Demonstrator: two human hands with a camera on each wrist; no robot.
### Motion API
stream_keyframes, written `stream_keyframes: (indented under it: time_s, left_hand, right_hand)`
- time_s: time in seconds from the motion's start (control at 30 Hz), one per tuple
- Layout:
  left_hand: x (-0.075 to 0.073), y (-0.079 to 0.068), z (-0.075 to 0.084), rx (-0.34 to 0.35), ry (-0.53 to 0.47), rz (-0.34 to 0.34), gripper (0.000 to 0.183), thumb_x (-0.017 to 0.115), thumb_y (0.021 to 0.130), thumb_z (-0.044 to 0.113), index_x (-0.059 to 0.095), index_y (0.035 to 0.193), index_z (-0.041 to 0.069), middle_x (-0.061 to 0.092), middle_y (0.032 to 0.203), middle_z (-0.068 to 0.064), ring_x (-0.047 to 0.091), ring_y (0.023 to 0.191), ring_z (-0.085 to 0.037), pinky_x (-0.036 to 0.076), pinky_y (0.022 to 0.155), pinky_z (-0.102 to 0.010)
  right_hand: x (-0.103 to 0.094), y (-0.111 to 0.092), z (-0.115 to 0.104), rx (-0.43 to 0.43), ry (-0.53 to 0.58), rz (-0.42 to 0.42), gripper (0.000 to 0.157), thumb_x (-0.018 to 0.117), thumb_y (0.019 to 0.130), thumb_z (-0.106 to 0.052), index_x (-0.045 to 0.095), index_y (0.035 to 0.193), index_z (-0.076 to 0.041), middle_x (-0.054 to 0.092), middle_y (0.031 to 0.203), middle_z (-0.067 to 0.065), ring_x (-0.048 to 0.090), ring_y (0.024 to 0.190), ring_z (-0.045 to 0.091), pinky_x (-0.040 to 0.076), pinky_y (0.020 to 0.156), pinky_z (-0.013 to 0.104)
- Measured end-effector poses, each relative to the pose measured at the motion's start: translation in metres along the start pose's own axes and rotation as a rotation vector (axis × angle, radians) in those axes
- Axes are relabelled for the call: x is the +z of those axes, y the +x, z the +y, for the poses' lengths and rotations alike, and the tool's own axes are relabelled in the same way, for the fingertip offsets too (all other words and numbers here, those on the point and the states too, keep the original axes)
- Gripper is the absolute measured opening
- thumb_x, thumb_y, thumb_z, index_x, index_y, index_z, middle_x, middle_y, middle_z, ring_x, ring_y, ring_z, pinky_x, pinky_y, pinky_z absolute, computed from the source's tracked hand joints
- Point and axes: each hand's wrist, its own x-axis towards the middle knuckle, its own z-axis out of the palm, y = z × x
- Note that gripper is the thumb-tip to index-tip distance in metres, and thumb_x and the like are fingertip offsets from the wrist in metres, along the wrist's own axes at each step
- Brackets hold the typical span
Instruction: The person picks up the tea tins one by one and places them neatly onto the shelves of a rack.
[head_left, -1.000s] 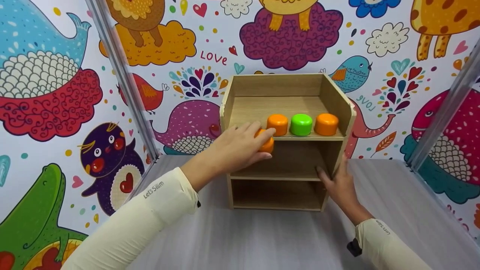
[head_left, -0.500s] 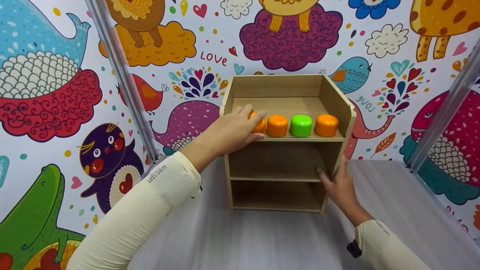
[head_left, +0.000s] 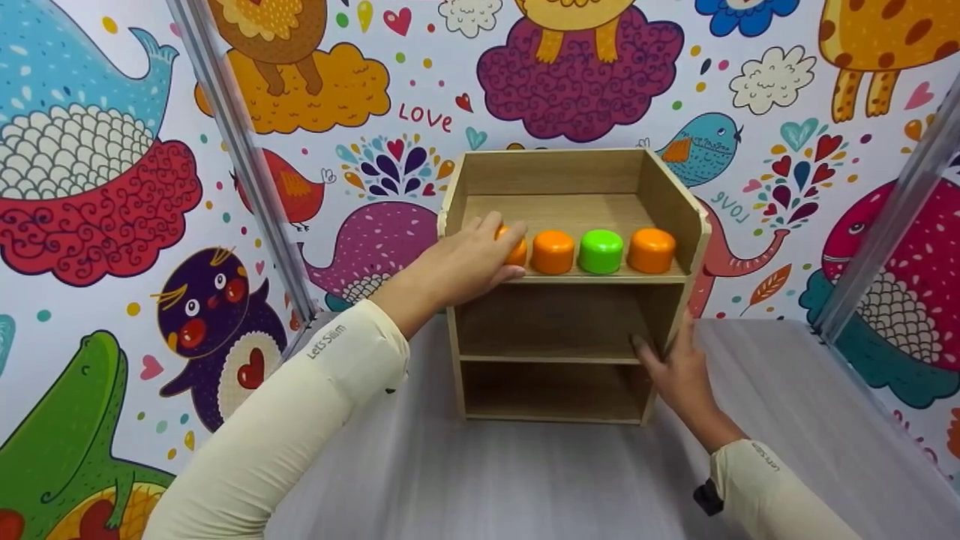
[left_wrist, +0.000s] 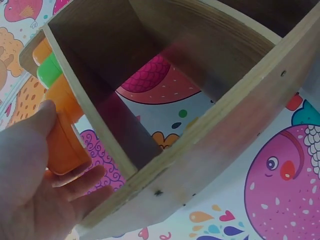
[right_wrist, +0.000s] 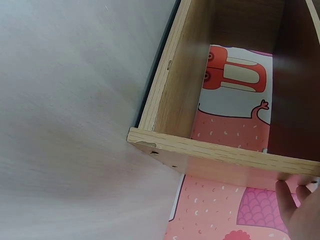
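A small wooden shelf unit (head_left: pixel 553 174) faces me, with two lower compartments under a walled top. My left hand (head_left: pixel 466 256) grips an orange cup-shaped piece (left_wrist: pixel 66 142) at the left front of the top shelf, its thumb over it and fingers beyond. The hand partly hides this piece in the head view. To its right, in a row along the front edge, sit an orange piece (head_left: pixel 553 252), a green piece (head_left: pixel 601 252) and another orange piece (head_left: pixel 652 250). My right hand (head_left: pixel 682 375) holds the unit's right side panel, thumb inside and fingers outside.
The unit stands on a grey table (head_left: pixel 525 480). Behind it rises a white wall (head_left: pixel 420 82) printed with cartoon animals. Metal posts (head_left: pixel 244 157) mark the corners at left and right. The wrist views show the unit's lower compartments open at the back.
My left hand has raised the orange piece from in front of the middle compartment onto the top shelf, left of the others. My right hand has kept its place on the side panel.
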Motion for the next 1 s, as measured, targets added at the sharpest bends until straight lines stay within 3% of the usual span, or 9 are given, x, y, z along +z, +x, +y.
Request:
stream_keyframes:
  time_s: [0.37,1.0]
  left_hand:
    - [0.0094,0.004,-0.001,-0.02,-0.03,-0.03,0.054,0.05,0.091,0.051,0.038,0.136,0.023,0.042,0.112,-0.008,0.048,0.099,-0.023,0.05,0.086,-0.039]
    - [0.0093,0.0066,0.0015,-0.07,-0.012,-0.073,0.053,0.046,0.093,0.052,0.036,0.136,0.023,0.042,0.125,-0.011,0.048,0.11,-0.026,0.048,0.09,-0.042]
  right_hand:
    - [0.0012,-0.0004,0.0021,-0.023,0.002,0.005,0.087,0.07,0.083,-0.035,0.011,0.147,-0.032,0.044,0.137,0.013,0.051,0.119,0.037,0.036,0.095,0.059]
    - [-0.0005,0.0006,0.0015,0.008,-0.014,-0.021,0.089,0.069,0.083,-0.039,0.009,0.147,-0.029,0.041,0.141,0.015,0.047,0.123,0.038,0.036,0.095,0.06]
